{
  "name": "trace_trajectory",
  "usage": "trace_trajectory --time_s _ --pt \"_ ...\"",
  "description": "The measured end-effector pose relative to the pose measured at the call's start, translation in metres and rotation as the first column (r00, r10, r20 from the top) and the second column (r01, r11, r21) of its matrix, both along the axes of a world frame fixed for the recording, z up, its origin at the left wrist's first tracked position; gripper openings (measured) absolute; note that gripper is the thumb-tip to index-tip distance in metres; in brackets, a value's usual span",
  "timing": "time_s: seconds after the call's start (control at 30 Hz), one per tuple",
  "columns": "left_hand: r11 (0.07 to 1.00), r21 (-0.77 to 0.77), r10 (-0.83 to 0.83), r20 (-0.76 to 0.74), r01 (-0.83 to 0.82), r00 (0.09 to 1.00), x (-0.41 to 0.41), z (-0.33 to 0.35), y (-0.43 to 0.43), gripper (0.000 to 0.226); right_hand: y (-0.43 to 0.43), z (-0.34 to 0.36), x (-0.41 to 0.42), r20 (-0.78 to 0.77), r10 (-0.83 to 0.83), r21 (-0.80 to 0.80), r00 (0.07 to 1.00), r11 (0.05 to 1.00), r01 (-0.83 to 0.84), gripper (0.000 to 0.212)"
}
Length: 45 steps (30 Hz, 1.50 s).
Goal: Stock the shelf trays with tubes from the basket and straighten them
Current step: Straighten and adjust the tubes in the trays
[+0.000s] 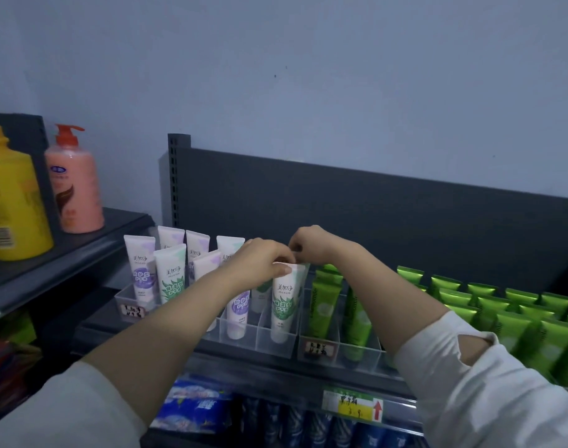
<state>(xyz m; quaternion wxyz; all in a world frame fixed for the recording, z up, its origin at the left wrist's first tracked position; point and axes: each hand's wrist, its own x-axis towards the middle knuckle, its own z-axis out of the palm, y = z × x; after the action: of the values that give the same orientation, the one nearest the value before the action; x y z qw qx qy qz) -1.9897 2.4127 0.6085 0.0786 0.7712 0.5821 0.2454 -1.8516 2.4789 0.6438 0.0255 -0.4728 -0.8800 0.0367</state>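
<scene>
A clear divided shelf tray (277, 345) holds upright white tubes with purple or green print. My left hand (260, 261) pinches the top edge of a white tube with green leaf print (284, 310) that stands in the tray's right front slot. Just behind it, my right hand (308, 245) has its fingers curled at the top of the tubes in the same slot; what it holds is hidden. More white tubes (169, 274) stand to the left. A second clear tray (340, 350) to the right holds green tubes (323, 307). No basket is in view.
Rows of shiny green tubes (502, 313) fill the shelf on the right. A pink pump bottle (74, 189) and a yellow bottle (13, 205) stand on the left shelf. Blue packets (195, 407) lie on the shelf below, beside a yellow price tag (353, 405).
</scene>
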Motion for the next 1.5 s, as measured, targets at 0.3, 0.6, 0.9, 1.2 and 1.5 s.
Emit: trace_trajectory --time_s 0.3,0.6,0.9,1.2,1.5 --pt "0.991 0.125 0.052 -0.06 -0.044 0.997 -0.036 0.024 -0.023 0.021 -0.009 0.009 0.0 -0.06 -0.006 0.086 0.998 0.996 0.011 0.032" --pt "0.967 0.143 0.245 -0.326 -0.208 0.913 -0.058 0.008 -0.036 0.027 -0.024 0.004 -0.041 -0.088 0.042 0.139 0.995 0.99 -0.029 0.039" --pt "0.974 0.144 0.204 -0.242 -0.173 0.948 -0.051 0.009 -0.029 0.017 -0.012 -0.005 -0.06 0.014 -0.097 0.118 0.995 0.988 0.095 0.029" --pt "0.977 0.145 0.177 -0.154 -0.155 0.972 -0.049 0.005 -0.022 0.019 -0.01 -0.005 -0.061 -0.026 -0.102 0.154 0.994 0.983 0.105 0.023" --pt "0.982 0.117 0.163 -0.152 -0.146 0.975 -0.047 0.004 -0.02 0.022 -0.009 -0.001 -0.063 -0.033 -0.121 0.109 0.992 0.986 0.124 0.02"
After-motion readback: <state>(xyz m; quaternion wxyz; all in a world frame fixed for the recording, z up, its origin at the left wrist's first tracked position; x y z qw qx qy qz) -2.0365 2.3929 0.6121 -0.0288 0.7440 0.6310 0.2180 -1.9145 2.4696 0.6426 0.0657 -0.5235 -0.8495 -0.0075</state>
